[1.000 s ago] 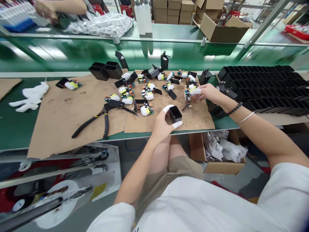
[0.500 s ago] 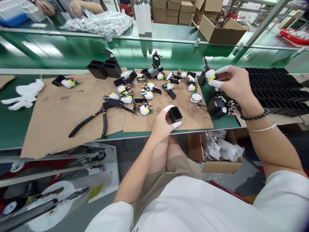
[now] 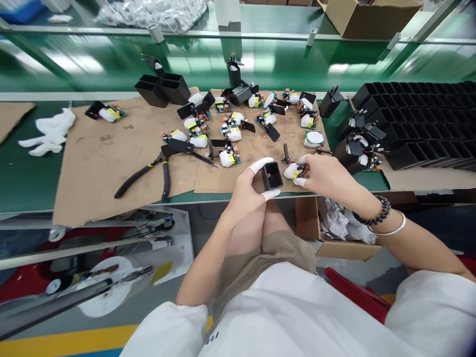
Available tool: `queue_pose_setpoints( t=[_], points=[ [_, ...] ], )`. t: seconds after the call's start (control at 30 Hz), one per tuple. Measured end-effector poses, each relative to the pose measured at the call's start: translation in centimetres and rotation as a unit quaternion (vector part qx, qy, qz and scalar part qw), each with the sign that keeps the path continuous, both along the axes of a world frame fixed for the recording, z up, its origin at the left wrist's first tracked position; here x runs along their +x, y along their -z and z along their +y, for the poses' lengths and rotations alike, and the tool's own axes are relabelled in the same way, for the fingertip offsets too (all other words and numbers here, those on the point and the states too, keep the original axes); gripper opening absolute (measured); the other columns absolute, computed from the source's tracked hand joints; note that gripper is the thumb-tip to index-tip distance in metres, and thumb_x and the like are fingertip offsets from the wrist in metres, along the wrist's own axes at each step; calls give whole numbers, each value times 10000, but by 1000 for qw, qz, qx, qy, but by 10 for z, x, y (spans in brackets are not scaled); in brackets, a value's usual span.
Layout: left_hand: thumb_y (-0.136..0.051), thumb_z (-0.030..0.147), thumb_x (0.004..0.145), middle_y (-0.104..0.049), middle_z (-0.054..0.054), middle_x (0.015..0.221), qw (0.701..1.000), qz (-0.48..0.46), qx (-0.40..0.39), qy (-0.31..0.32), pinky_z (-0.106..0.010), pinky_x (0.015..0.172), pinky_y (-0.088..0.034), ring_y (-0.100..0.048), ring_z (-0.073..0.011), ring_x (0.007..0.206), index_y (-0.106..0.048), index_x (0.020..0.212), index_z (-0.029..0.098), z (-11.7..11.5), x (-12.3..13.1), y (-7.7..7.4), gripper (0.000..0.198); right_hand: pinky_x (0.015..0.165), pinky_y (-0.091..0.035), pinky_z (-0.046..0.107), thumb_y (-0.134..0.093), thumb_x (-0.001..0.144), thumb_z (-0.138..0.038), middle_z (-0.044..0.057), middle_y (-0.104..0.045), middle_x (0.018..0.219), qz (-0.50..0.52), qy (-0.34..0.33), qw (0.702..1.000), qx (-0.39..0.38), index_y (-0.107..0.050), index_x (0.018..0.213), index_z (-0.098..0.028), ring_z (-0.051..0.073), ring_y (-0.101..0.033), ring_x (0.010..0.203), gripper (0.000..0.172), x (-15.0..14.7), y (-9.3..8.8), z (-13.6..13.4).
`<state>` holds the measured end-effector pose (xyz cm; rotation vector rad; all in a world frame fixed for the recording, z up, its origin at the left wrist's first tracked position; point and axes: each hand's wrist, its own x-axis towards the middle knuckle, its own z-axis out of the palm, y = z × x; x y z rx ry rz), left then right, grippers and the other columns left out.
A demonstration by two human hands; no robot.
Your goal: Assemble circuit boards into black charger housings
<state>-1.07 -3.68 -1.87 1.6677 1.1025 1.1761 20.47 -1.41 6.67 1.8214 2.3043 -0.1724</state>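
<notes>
Your left hand (image 3: 248, 193): half-curled round black case (image 3: 265, 177). Your right hand (image 3: 323, 172): pinched on circuit board (image 3: 294, 171), three o'clock of case. Pliers (image 3: 162, 157): nine o'clock of case.

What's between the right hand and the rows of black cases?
Head view: between the right hand and the case rows, a cluster of loose black cases plus a circuit board, on the green tabletop.
</notes>
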Motion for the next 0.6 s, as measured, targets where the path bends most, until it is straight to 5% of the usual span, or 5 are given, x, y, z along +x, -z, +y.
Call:
queue_pose_setpoints(
  t=[0.2,0.33,0.47,0.53,0.6],
  points=[
    [-871,208,736,-696,-98,1471,999,22,42,-20,-477,1255,-477,-631,-309,1412,-649,1398,204,-17,-1,-23,698,689,-443,374,-702,829,-270,214,-801,1055,-15,-24,1000,-2,-701,1090,-130,374,-752,951,296,-9,-4,7],
    [-882,219,741,-703,-96,1453,997,20,60,-31,-459,1230,-508,-645,-308,1390,-645,1396,202,-30,-7,-40,697,761,-518,399,-792,675,-236,117,-812,909,150,36,986,-64,-739,851,-212,336,-739,891,185,7,-3,26],
    [-882,210,754,-716,-95,1420,997,-3,76,-35,-445,1229,-509,-649,-304,1383,-645,1387,196,-40,-10,-54,675,803,-588,444,-955,477,-421,59,-789,840,569,90,793,-199,-741,769,-226,268,-724,795,411,19,-8,17],
    [-877,211,767,-713,-90,1418,996,-3,79,-35,-447,1225,-513,-643,-306,1389,-647,1387,210,-44,-9,-58,662,815,-616,465,-1007,379,-543,34,-791,863,721,91,674,-131,-756,822,-256,270,-744,814,585,12,-12,-5],
    [-879,215,773,-713,-87,1412,995,-2,89,-34,-444,1209,-527,-646,-307,1383,-649,1386,216,-48,-8,-62,654,888,-636,496,-1028,366,-575,18,-813,939,784,80,615,-38,-776,902,-308,304,-781,940,650,-2,-15,-32]
  ],
)
